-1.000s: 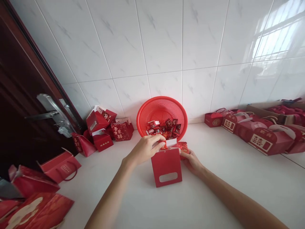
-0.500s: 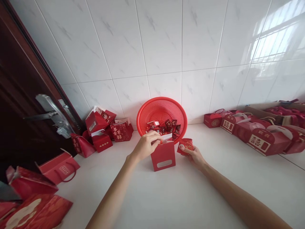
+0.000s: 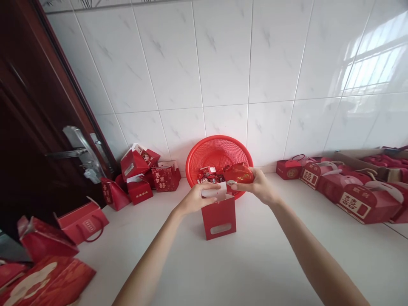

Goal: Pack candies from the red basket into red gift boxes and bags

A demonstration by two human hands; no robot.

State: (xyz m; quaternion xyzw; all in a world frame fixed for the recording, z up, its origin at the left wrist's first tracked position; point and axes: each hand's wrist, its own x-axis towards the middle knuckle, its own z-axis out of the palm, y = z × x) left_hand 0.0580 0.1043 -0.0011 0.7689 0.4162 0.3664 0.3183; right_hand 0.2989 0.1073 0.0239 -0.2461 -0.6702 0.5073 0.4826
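A red gift box (image 3: 219, 214) with a small clear window stands upright in front of me, its top open and a white inner flap (image 3: 218, 192) raised. My left hand (image 3: 193, 199) is closed on that flap at the box's upper left edge. In my right hand (image 3: 263, 187) is a shiny red packet (image 3: 239, 173) with gold print, held just above and behind the box's opening. Behind them a red plastic basket (image 3: 219, 146) leans against the wall, with several small wrapped candies (image 3: 207, 173) in it, partly hidden by the packet.
Several red gift boxes (image 3: 139, 189) are piled at the back left, with more boxes (image 3: 83, 223) along the left edge. Handled red boxes (image 3: 368, 202) line the right side beside a cardboard carton (image 3: 353, 159). A dark door (image 3: 28, 106) with a metal handle is at left.
My right hand has lifted the red packet up and left, from beside the box to above its opening. My left hand has shifted from over the opening to the flap. The view has tilted slightly.
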